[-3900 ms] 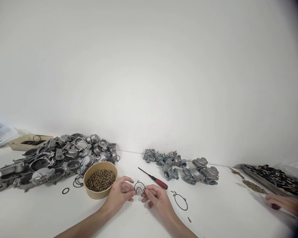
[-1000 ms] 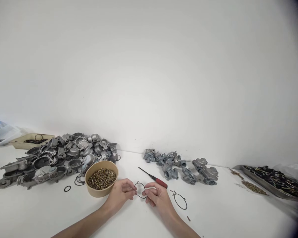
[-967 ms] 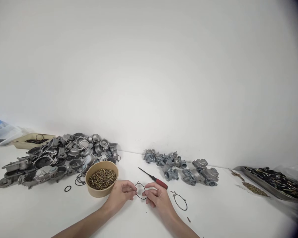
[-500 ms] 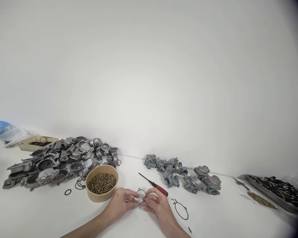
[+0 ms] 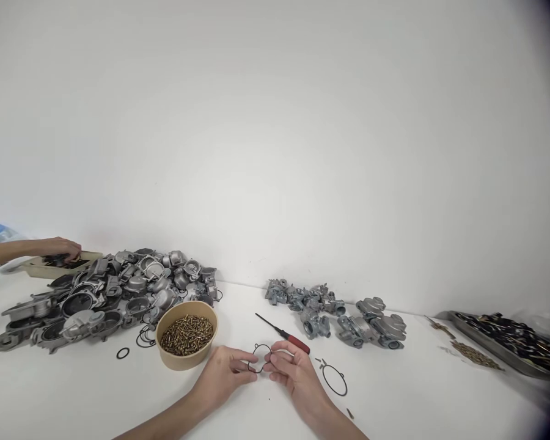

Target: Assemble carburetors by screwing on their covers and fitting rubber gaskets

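Note:
Between my two hands is a thin black rubber gasket ring (image 5: 255,346) with a small tab at its top. My left hand (image 5: 224,374) pinches its left side, and my right hand (image 5: 291,374) pinches its right side. Just beyond my right hand lies a screwdriver (image 5: 283,333) with a red and black handle. A second black gasket ring (image 5: 334,380) rests on the table to the right, small screws close to it. Left of my left hand stands a round cardboard tub (image 5: 183,362) full of brass-coloured screws (image 5: 186,335).
A heap of metal carburetor bowls (image 5: 137,284) covers the left, a small O-ring (image 5: 123,353) before it. Carburetor bodies (image 5: 316,324) lie behind the screwdriver. At right is a metal tray (image 5: 522,366) of dark parts. Another person's hand (image 5: 59,247) is over a beige tray (image 5: 36,267).
Another person's hand has come in from the left over the beige tray. My hands still hold the ring, its shape slightly changed. The view has shifted a little.

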A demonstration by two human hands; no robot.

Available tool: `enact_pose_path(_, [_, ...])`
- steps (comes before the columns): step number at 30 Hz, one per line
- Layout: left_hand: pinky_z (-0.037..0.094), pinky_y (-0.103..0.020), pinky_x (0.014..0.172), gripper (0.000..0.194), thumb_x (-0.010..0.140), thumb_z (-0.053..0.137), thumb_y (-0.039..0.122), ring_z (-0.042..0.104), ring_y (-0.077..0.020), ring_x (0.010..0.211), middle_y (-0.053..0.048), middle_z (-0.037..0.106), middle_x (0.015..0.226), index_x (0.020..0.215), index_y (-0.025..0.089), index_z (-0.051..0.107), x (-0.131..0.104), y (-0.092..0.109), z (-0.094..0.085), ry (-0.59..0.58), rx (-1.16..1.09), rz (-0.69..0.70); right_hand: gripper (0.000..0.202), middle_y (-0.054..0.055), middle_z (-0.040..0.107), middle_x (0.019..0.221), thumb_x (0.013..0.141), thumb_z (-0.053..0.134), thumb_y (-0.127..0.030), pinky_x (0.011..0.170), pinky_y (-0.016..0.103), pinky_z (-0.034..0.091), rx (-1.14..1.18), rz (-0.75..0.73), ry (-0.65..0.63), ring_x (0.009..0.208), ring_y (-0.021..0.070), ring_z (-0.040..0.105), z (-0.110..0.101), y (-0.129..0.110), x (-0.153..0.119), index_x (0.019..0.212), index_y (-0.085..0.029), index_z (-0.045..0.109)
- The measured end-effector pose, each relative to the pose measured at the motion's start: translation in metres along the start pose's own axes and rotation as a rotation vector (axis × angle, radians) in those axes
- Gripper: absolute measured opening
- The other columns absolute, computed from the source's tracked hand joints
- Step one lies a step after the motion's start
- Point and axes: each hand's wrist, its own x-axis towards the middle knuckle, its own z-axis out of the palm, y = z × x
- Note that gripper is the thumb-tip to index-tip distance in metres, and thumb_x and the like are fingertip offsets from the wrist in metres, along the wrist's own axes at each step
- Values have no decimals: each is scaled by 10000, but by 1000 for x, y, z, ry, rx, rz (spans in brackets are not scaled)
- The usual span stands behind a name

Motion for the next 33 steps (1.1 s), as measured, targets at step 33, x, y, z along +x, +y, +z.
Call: enact_pose_path(33, [322, -227, 546, 421, 896, 507, 351, 495, -129, 522, -14, 683, 563, 592, 165, 731, -10, 11, 9, 156, 391, 234, 362, 73, 708, 642, 765, 738, -483, 579, 291, 468, -543, -154, -133, 575, 171, 571, 18, 9, -10, 793, -127, 798])
